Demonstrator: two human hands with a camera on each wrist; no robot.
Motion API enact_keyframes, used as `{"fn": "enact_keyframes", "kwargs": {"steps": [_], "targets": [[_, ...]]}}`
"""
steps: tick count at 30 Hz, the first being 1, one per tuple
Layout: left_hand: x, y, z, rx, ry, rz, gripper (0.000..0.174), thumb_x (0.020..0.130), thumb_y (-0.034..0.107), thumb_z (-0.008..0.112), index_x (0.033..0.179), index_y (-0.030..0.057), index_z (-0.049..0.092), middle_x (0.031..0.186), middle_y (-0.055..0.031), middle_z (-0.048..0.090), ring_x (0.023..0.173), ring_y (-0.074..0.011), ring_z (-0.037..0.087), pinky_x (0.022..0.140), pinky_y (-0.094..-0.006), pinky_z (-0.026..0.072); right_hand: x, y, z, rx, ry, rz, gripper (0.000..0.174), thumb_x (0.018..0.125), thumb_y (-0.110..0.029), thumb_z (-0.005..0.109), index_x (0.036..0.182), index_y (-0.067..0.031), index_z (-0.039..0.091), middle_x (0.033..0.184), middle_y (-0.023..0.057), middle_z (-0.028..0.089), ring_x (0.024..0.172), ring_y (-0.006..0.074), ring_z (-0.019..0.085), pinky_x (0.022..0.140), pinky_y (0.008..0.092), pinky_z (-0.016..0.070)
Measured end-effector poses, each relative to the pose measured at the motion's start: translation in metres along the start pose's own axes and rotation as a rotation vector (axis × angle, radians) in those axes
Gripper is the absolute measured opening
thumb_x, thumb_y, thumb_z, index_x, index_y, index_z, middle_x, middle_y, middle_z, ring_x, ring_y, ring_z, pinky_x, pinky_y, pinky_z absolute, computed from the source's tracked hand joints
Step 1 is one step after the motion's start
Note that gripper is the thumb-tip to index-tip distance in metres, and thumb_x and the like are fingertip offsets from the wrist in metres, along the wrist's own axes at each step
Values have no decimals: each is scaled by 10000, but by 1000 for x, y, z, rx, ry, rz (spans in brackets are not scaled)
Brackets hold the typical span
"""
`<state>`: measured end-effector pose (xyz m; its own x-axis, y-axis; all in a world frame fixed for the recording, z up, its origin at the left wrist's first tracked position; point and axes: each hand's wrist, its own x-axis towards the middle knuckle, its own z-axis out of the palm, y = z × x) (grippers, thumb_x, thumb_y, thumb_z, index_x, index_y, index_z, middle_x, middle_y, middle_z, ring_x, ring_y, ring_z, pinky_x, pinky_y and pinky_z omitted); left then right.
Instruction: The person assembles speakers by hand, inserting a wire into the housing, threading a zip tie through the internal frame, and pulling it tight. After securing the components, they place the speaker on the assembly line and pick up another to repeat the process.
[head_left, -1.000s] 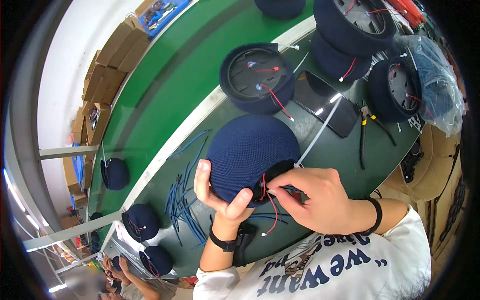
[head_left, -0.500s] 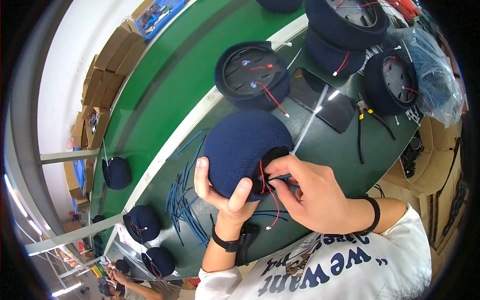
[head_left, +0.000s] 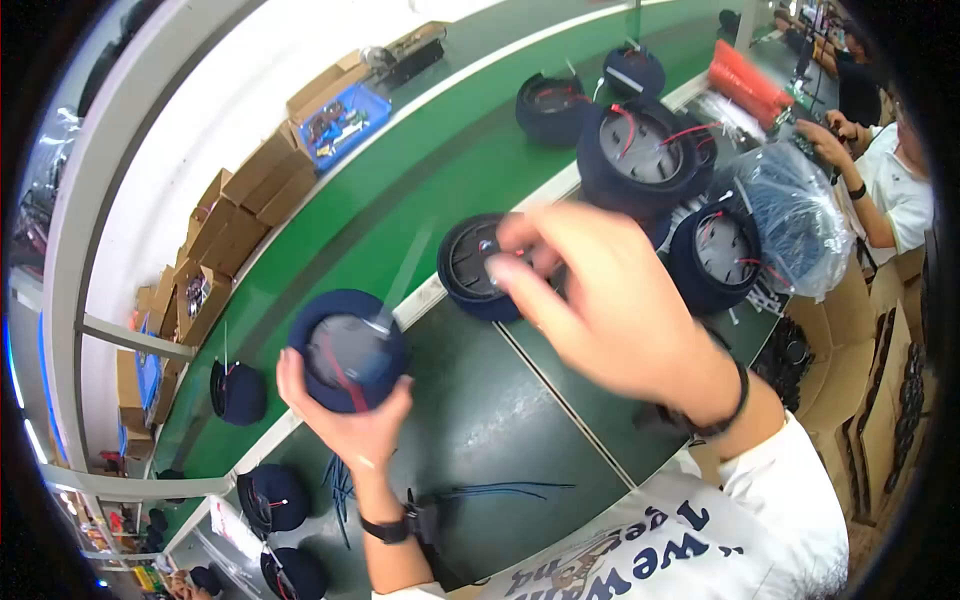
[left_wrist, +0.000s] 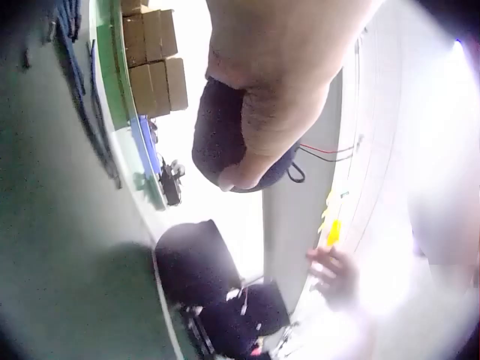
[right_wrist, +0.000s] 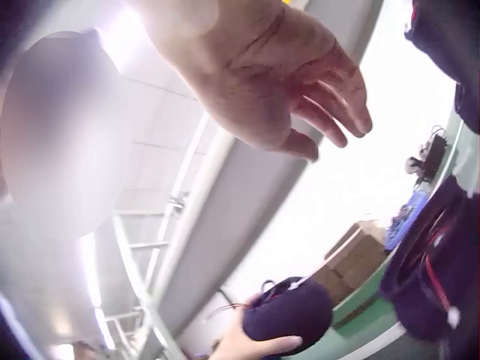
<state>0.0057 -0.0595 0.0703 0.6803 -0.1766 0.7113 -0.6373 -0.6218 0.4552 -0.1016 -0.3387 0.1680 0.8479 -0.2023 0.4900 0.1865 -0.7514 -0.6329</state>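
Observation:
The left hand (head_left: 352, 432) grips a dark blue fabric-covered round piece (head_left: 305, 335), its dark hollow side and a red wire facing the head camera. That piece (right_wrist: 289, 319) shows wires at its rim in the right wrist view. Away from it, the blurred right hand (head_left: 610, 310) hovers near another round piece (head_left: 462, 295) on the table, covering part of it. Its fingers are loosely bent, and nothing is seen between them in the right wrist view, where the hand (right_wrist: 270, 82) is plain.
More round pieces stand behind, one at the belt edge (head_left: 640, 165). Blue strips (head_left: 510, 490) lie on the dark green table (head_left: 470, 410). A clear bag (head_left: 795, 225) and an open carton (head_left: 830, 350) are at right; cardboard boxes (head_left: 240, 205) line the far side. Another person sits at upper right.
The right hand has left the held piece and moved up over the table. The left hand has shifted left with the piece, whose hollow side now faces the head camera. The head view has shifted.

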Motion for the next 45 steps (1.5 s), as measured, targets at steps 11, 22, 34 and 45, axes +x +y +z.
{"fn": "enact_keyframes", "kwargs": {"steps": [11, 22, 34, 45], "targets": [[39, -150, 86, -185, -144, -458, 1416, 482, 287, 1058, 1632, 0, 284, 1547, -251, 506, 1426, -392, 507, 1200, -464, 404, 189, 242, 122, -996, -71, 745, 447, 954, -239, 657, 1320, 17, 650, 1432, 269, 598, 1066, 379, 744, 702, 478, 626], [54, -63, -39, -291, 339, -252, 306, 954, 74, 756, 1242, 43, 654, 1063, -50, 623, 911, -132, 576, 786, -274, 484, 198, 101, 106, -730, -22, 250, 140, 879, -70, 684, 956, -44, 797, 1018, 175, 795, 954, 339, 791, 783, 437, 639], [2, 40, -74, -351, -412, -292, 314, 937, 116, 770, 866, 42, 474, 633, 1, 422, 588, -70, 379, 526, -278, 334, -86, -74, 91, -186, -318, -640, 235, 768, -94, 695, 962, -25, 581, 829, 71, 562, 705, 189, 688, 559, 324, 561], [1, -3, -29, -459, -878, -18, 146, 915, 6, 737, 977, 27, 606, 696, -63, 542, 616, -170, 505, 591, -324, 422, -107, -18, 53, 389, -268, -17, 84, 913, -92, 777, 937, -44, 712, 903, 93, 708, 688, 140, 667, 575, 294, 532]]}}
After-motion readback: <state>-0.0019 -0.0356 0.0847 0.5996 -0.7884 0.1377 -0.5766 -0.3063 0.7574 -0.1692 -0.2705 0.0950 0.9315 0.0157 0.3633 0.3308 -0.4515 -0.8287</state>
